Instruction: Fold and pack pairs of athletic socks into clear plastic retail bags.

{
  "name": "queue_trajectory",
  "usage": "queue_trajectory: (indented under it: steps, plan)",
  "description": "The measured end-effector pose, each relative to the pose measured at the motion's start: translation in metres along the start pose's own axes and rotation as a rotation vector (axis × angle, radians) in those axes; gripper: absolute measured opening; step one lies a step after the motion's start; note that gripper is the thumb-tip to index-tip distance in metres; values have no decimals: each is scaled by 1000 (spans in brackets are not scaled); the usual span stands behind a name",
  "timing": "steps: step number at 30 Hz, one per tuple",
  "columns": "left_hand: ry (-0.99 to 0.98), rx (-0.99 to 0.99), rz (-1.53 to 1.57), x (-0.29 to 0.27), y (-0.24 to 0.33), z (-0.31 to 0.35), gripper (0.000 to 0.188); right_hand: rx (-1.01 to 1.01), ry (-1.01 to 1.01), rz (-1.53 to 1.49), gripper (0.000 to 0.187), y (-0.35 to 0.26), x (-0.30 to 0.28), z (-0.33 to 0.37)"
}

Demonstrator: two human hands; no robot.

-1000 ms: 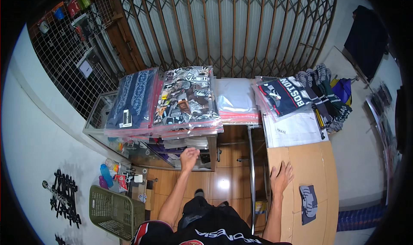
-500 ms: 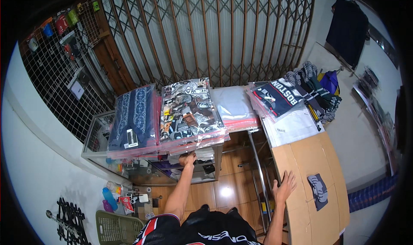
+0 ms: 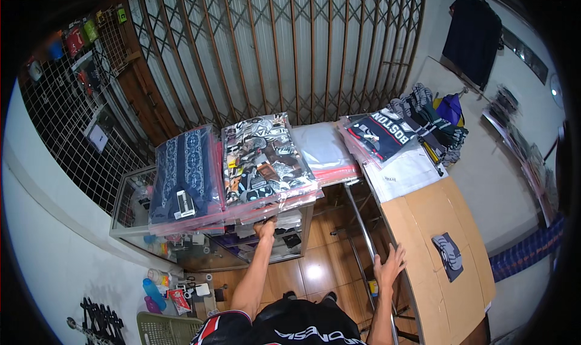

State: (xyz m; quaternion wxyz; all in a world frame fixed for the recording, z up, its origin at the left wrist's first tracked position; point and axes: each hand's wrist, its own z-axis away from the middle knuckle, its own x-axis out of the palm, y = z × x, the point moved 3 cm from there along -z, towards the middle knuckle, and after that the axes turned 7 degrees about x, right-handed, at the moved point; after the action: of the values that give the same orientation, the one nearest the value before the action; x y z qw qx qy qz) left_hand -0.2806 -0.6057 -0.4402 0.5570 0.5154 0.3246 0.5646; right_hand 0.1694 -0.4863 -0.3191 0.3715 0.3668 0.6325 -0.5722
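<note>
The left hand [image 3: 264, 229] is sitting at the glass case [image 3: 306, 230]'s front edge, fingers untellable; gentleness is probably sparing the bagged garments [image 3: 271, 157]. The right hand [image 3: 388, 269] is hovering beside the cardboard [image 3: 436, 209], fingers spread.

This looks like a small clothing shop: garments in clear bags [image 3: 267, 157] lie stacked on a glass-sided display case [image 3: 134, 203], packaged goods hang on a wire grid [image 3: 60, 122], a dark shirt [image 3: 473, 42] hangs on the wall, and a folding metal gate [image 3: 272, 54] spans the front.
</note>
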Motion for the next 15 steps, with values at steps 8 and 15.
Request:
queue_trajectory:
  steps: [8,15]
  plan:
    - [-88,62,103,-20,2,4,52,-164,-86,-406,57,-36,44,57]
    - [-117,-154,174,-46,15,27,72,-125,-471,-647,60,-90,94,93]
